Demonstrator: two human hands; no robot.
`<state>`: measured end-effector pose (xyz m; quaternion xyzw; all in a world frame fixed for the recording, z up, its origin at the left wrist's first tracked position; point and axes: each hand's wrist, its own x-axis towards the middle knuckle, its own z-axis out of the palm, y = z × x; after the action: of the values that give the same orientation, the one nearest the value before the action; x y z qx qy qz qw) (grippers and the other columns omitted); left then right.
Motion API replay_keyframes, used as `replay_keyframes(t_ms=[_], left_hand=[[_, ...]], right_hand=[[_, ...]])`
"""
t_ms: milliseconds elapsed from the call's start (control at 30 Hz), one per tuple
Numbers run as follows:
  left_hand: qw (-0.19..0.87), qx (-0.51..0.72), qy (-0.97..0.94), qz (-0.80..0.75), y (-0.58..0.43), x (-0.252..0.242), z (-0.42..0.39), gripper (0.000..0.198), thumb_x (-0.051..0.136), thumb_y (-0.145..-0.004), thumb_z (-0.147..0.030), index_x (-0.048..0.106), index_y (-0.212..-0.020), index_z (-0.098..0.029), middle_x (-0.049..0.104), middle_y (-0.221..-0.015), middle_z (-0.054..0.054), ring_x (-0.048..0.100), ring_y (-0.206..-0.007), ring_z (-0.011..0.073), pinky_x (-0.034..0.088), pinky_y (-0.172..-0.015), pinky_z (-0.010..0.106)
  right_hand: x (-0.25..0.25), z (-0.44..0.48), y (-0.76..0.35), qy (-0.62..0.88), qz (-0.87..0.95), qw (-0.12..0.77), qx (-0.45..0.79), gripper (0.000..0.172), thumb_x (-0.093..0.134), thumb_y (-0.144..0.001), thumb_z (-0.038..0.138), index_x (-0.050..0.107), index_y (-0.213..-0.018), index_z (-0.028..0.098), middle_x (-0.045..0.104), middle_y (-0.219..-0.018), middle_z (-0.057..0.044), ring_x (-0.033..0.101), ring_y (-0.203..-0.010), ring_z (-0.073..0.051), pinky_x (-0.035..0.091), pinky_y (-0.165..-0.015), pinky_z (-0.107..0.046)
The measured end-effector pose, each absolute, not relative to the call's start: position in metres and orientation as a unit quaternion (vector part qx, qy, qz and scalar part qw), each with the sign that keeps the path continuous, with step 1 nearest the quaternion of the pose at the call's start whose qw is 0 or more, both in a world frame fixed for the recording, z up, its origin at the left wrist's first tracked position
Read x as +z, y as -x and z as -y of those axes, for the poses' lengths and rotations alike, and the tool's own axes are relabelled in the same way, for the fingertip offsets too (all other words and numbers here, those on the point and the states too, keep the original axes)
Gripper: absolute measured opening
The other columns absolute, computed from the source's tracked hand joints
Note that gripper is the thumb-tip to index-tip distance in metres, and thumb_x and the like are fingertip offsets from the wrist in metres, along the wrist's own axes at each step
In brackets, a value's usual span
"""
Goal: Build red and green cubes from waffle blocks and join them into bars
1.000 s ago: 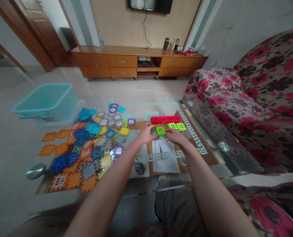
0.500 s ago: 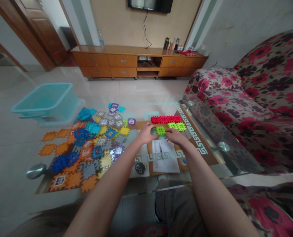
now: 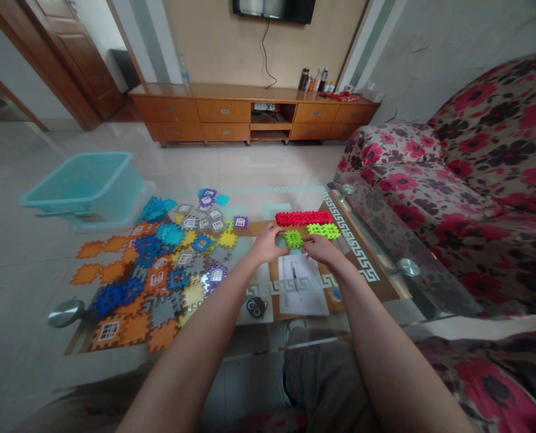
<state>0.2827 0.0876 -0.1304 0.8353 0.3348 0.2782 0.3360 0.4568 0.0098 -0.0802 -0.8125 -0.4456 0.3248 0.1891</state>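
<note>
Both hands meet around a small lime-green block piece (image 3: 293, 239) over the glass table (image 3: 245, 334). My left hand (image 3: 268, 243) grips its left side, thumb and fingers curved round it. From the right, my right hand (image 3: 318, 248) pinches its edge. Just behind my right hand lies another lime-green block (image 3: 323, 231), and beyond it a long red block row (image 3: 304, 218). A printed white sheet (image 3: 302, 288) lies on the near side, below the hands.
Loose orange (image 3: 135, 328), blue (image 3: 148, 249), grey and yellow toothed tiles cover the table's left half. A round black object (image 3: 255, 307) sits near the front edge. A teal bin (image 3: 87, 186) stands at the far left, a flowered sofa (image 3: 412, 180) on the right.
</note>
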Motion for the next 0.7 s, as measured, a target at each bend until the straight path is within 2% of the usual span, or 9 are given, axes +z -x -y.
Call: replay_keyframes(t_ms=[500, 700], left_hand=[[0.335, 0.287, -0.831, -0.339, -0.2821, -0.1312, -0.0886, 0.034, 0.074, -0.070, -0.017, 0.068, -0.103, -0.017, 0.065, -0.099, 0.007, 0.063, -0.092, 0.0219, 0.052, -0.085, 0.035], [0.335, 0.289, -0.829, -0.343, -0.2823, -0.1321, -0.0885, 0.039, 0.075, -0.068, -0.017, 0.067, -0.106, -0.017, 0.065, -0.102, 0.008, 0.063, -0.093, 0.0222, 0.053, -0.085, 0.035]], right_hand=[[-0.0789, -0.0096, -0.4550, 0.824, 0.438, 0.185, 0.309, 0.022, 0.061, -0.072, 0.013, 0.073, -0.091, 0.011, 0.070, -0.070, -0.005, 0.064, -0.067, -0.017, 0.045, -0.063, -0.022], [-0.0795, -0.0101, -0.4549, 0.823, 0.438, 0.185, 0.309, 0.022, 0.061, -0.072, 0.012, 0.073, -0.091, 0.011, 0.070, -0.069, -0.005, 0.064, -0.067, -0.017, 0.045, -0.062, -0.022]])
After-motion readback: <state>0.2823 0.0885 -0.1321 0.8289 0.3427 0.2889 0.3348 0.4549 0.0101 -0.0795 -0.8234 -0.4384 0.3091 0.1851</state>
